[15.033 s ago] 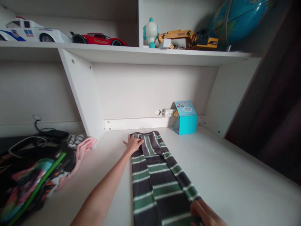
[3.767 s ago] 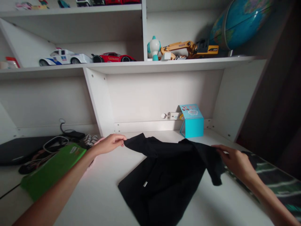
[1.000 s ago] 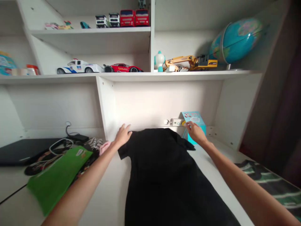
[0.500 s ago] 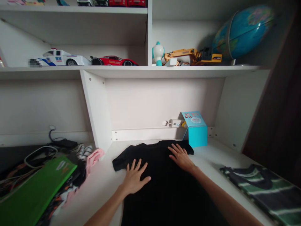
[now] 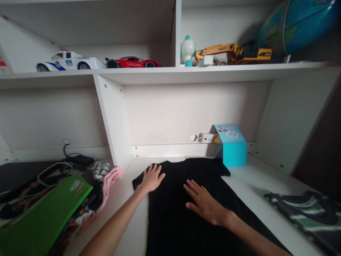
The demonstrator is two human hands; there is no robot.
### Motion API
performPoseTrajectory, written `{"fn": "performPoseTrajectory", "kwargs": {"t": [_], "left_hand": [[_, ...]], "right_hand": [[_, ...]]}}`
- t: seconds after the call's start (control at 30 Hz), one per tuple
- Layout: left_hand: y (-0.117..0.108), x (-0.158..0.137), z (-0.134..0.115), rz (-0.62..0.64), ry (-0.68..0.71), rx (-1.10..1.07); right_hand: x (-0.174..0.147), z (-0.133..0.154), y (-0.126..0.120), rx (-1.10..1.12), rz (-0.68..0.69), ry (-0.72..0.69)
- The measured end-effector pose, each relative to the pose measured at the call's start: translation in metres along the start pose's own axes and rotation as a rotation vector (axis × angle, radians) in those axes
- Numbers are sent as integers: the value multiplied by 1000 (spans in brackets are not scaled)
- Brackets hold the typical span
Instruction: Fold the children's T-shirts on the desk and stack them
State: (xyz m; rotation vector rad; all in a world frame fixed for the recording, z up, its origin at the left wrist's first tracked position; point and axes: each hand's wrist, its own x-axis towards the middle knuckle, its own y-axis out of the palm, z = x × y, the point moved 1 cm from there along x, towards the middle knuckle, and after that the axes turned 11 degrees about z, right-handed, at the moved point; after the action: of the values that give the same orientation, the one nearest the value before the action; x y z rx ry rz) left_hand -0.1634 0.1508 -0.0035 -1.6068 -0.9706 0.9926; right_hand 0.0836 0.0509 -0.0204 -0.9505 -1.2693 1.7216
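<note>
A black T-shirt (image 5: 176,206) lies spread on the white desk, its collar end toward the back panel and its lower part running out of view at the bottom. My left hand (image 5: 152,179) rests flat near the shirt's left shoulder and sleeve, fingers spread. Over the middle of the chest is my right hand (image 5: 204,203), palm down with the fingers stretched out. Neither hand grips the cloth. The shirt's right sleeve lies beside the blue desk calendar (image 5: 234,153).
On the right lies a folded green-and-black striped garment (image 5: 306,213). Clothes, cables and a green folder (image 5: 50,217) are piled at the left. A power strip (image 5: 208,138) sits at the back. Toy cars, a toy excavator (image 5: 234,53) and a globe (image 5: 298,28) stand on the shelf above.
My left hand has moved up toward the left shoulder of the shirt. My right hand has come down from the right shoulder to the chest. The view has shifted slightly.
</note>
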Motion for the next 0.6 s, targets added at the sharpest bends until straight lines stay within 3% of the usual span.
{"fn": "performPoseTrajectory", "kwargs": {"t": [0.1, 0.17, 0.23, 0.33, 0.5, 0.6], "left_hand": [[7, 19, 36, 77, -80, -7], [14, 25, 56, 104, -70, -31], [17, 28, 71, 93, -32, -36], [13, 31, 86, 81, -35, -11], [1, 26, 107, -44, -150, 51], [-2, 20, 112, -81, -253, 68]], "right_hand": [[-41, 48, 11, 102, 106, -282], [-61, 63, 15, 136, 158, -280], [-76, 61, 20, 130, 170, -188], [-102, 31, 39, 81, 69, -11], [-168, -56, 82, -44, -463, 560], [-198, -84, 90, -21, -522, 632]]}}
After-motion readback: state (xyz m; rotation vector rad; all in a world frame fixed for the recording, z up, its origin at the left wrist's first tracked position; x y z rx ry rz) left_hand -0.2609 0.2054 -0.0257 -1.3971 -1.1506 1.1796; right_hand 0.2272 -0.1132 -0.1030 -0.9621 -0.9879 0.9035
